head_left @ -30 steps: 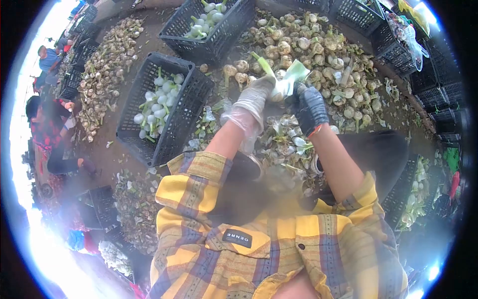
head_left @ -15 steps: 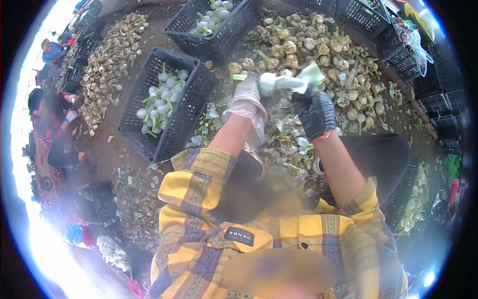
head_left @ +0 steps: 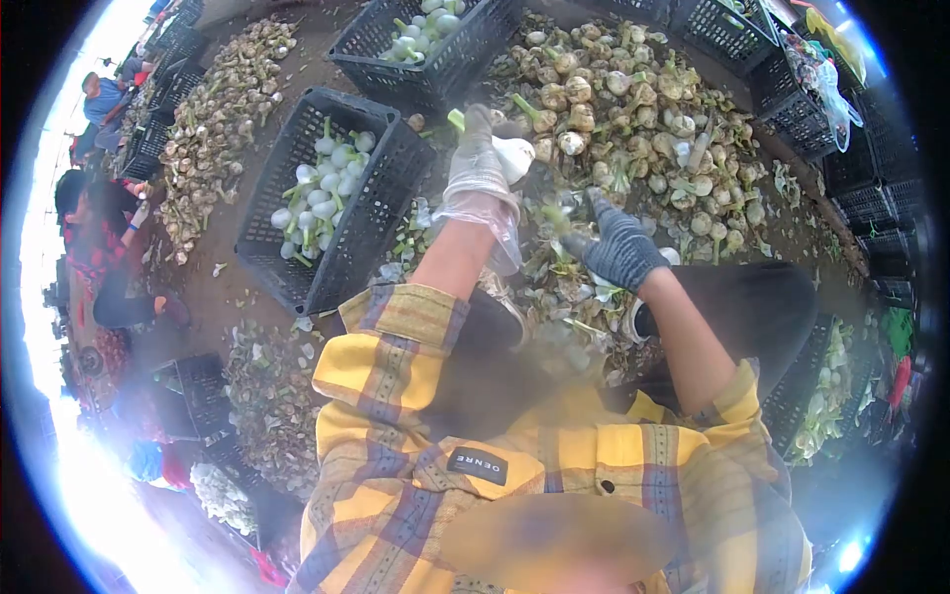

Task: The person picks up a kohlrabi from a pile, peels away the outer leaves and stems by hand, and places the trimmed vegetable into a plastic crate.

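My left hand (head_left: 475, 163), in a thin clear plastic glove over a light one, is closed round a peeled white garlic bulb (head_left: 514, 158). The bulb's round end sticks out on the right of the hand, and its cut green stem (head_left: 456, 120) shows at the upper left. Lower and to the right, my right hand (head_left: 618, 245) wears a dark grey knit glove; its fingers are spread and hold nothing. Beneath both hands lies a heap of stripped skins and leaves (head_left: 569, 272). Something pale green and blurred is beside the right fingertips.
A black crate (head_left: 267, 243) of peeled bulbs stands left of my hands, another crate (head_left: 396, 79) beyond it. Unpeeled bulbs (head_left: 683, 129) are piled ahead and right. More crates (head_left: 727, 40) line the far right. People (head_left: 104, 223) sit at far left beside another pile (head_left: 218, 139).
My right hand has let go of the leafy skin it was pulling from the bulb and moved down, fingers opening. My left hand keeps the bulb, now turned and shifted slightly left.
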The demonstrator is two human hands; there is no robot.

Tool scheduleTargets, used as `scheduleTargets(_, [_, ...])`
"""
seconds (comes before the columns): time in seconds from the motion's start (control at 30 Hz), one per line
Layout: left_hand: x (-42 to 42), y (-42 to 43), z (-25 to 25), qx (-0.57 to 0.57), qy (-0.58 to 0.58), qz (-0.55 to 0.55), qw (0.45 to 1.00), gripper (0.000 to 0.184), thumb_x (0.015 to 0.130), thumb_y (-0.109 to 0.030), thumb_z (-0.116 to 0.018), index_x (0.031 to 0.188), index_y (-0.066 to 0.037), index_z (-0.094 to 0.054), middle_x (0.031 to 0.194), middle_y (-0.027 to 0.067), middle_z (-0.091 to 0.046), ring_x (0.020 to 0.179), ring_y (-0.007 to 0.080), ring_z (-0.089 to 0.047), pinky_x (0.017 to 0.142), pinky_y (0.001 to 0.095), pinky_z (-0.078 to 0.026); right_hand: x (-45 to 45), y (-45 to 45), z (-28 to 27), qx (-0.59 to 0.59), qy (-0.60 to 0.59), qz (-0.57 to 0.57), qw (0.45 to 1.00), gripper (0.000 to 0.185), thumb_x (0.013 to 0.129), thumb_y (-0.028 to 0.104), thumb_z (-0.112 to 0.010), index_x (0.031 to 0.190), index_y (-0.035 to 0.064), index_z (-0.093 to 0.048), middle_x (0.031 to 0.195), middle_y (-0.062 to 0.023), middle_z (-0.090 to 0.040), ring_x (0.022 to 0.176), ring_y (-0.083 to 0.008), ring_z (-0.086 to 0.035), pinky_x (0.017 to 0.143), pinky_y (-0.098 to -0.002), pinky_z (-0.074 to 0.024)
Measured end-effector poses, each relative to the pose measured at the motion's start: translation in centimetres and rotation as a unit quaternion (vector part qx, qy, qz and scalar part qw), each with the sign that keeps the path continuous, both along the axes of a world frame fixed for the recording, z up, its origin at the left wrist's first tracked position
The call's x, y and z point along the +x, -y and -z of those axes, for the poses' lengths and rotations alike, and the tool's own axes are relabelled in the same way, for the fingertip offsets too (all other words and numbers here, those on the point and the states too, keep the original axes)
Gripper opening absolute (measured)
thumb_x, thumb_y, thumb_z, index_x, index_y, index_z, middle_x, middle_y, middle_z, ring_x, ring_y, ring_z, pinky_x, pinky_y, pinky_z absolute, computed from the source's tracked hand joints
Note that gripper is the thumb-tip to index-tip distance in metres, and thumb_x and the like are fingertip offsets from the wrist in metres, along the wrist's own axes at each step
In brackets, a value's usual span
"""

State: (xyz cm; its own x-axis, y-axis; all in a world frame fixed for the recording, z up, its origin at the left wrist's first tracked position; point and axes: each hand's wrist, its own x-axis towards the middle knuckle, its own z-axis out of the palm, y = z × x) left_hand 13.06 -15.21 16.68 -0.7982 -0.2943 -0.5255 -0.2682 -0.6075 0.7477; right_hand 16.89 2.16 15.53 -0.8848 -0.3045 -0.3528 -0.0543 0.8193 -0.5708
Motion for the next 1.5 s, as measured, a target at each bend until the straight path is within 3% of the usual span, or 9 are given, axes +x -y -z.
scheduleTargets(0.1, [0.2, 0.1, 0.3, -0.039, -0.069, 0.063, 0.995, 0.049, 0.084, -0.05, -0.051, 0.089, -0.002, -0.061, 0.072, 0.0056, -0.059, 0.056, 0.0136, -0.054, 0.052, 0.025, -0.044, -1.0, 0.6, 0.3, -0.158, -0.056, 0.09, 0.982, 0.063, 0.079, 0.041, -0.063, 0.119, -0.004, -0.045, 0.103, -0.0188, -0.061, 0.09, -0.0266, -0.061, 0.078, -0.0334, -0.0486])
scheduleTargets(0.2, [1.0, -0.7, -0.2, -0.173, -0.121, 0.139, 0.968, 0.054, 0.086, -0.052, -0.047, 0.09, 0.0, -0.063, 0.073, 0.0049, -0.06, 0.058, 0.0129, -0.052, 0.057, 0.0238, -0.044, -1.6, 1.8, -1.9, -0.44, 0.187, 0.231, 0.848, 0.039, 0.082, 0.03, -0.061, 0.107, 0.0015, -0.053, 0.089, -0.0077, -0.061, 0.071, -0.015, -0.059, 0.063, -0.0289, -0.0501])
scheduleTargets(0.37, [2.3, -1.3, -1.3, -0.111, -0.121, 0.178, 0.97, 0.05, 0.084, -0.051, -0.052, 0.088, -0.003, -0.065, 0.066, -0.0006, -0.054, 0.045, 0.0036, -0.039, 0.041, 0.0192, -0.031, -2.8, 2.5, -1.9, -0.369, 0.207, 0.182, 0.888, 0.034, 0.08, 0.028, -0.064, 0.098, 0.0008, -0.055, 0.081, -0.0064, -0.058, 0.063, -0.0144, -0.058, 0.059, -0.0277, -0.0511])
scheduleTargets(0.6, [1.9, -1.4, -0.3, -0.166, -0.135, 0.177, 0.961, 0.049, 0.083, -0.051, -0.055, 0.088, -0.003, -0.065, 0.072, 0.0014, -0.057, 0.057, 0.0068, -0.047, 0.05, 0.0181, -0.037, -1.8, 1.9, -2.1, -0.464, 0.201, 0.19, 0.842, 0.03, 0.081, 0.018, -0.061, 0.1, -0.0048, -0.055, 0.085, -0.0125, -0.062, 0.071, -0.0194, -0.063, 0.064, -0.0311, -0.0528])
scheduleTargets(0.77, [1.6, -2.2, 0.7, -0.055, -0.242, 0.097, 0.964, 0.035, 0.083, -0.034, -0.062, 0.097, -0.002, -0.06, 0.081, 0.0025, -0.059, 0.065, 0.008, -0.051, 0.055, 0.0217, -0.042, -1.5, 2.1, -1.7, -0.422, 0.129, 0.206, 0.873, 0.024, 0.081, 0.015, -0.06, 0.095, -0.0041, -0.061, 0.081, -0.0102, -0.064, 0.069, -0.015, -0.061, 0.063, -0.0268, -0.0491])
scheduleTargets(0.9, [1.5, -1.8, 1.5, -0.134, -0.144, 0.14, 0.971, 0.025, 0.085, -0.025, -0.061, 0.099, -0.004, -0.059, 0.073, 0.0012, -0.054, 0.056, 0.0081, -0.049, 0.048, 0.0247, -0.042, -2.0, 2.3, 0.6, -0.264, -0.069, 0.159, 0.949, 0.019, 0.082, 0.011, -0.056, 0.092, -0.0036, -0.061, 0.082, -0.0136, -0.064, 0.071, -0.0172, -0.062, 0.065, -0.0274, -0.0497])
scheduleTargets(1.03, [0.7, -1.6, 1.2, -0.093, -0.046, 0.11, 0.989, 0.025, 0.085, -0.019, -0.059, 0.105, -0.006, -0.049, 0.079, 0.0035, -0.054, 0.061, 0.0118, -0.052, 0.052, 0.0256, -0.043, -3.1, 1.4, 3.7, -0.341, -0.04, 0.249, 0.905, 0.019, 0.085, 0.011, -0.053, 0.1, -0.0009, -0.056, 0.085, -0.0124, -0.063, 0.073, -0.0182, -0.063, 0.064, -0.031, -0.0519])
scheduleTargets(1.27, [0.8, -1.5, 1.2, -0.01, -0.078, 0.115, 0.99, 0.028, 0.084, -0.021, -0.059, 0.106, -0.005, -0.052, 0.081, 0.0063, -0.056, 0.065, 0.0132, -0.055, 0.054, 0.0245, -0.045, -2.1, 1.0, 0.4, -0.622, 0.31, 0.225, 0.682, 0.034, 0.089, 0.024, -0.052, 0.11, -0.0017, -0.05, 0.094, -0.0098, -0.058, 0.084, -0.0205, -0.059, 0.077, -0.0356, -0.0525])
scheduleTargets(1.5, [1.2, -1.9, 1.0, -0.085, -0.02, 0.148, 0.985, 0.033, 0.082, -0.03, -0.063, 0.103, -0.006, -0.054, 0.081, 0.0072, -0.059, 0.062, 0.015, -0.057, 0.051, 0.0263, -0.048, -1.8, 2.2, -1.4, -0.498, 0.131, 0.254, 0.819, 0.029, 0.083, 0.012, -0.058, 0.106, -0.0045, -0.051, 0.09, -0.0105, -0.06, 0.079, -0.0185, -0.061, 0.072, -0.0308, -0.0526])
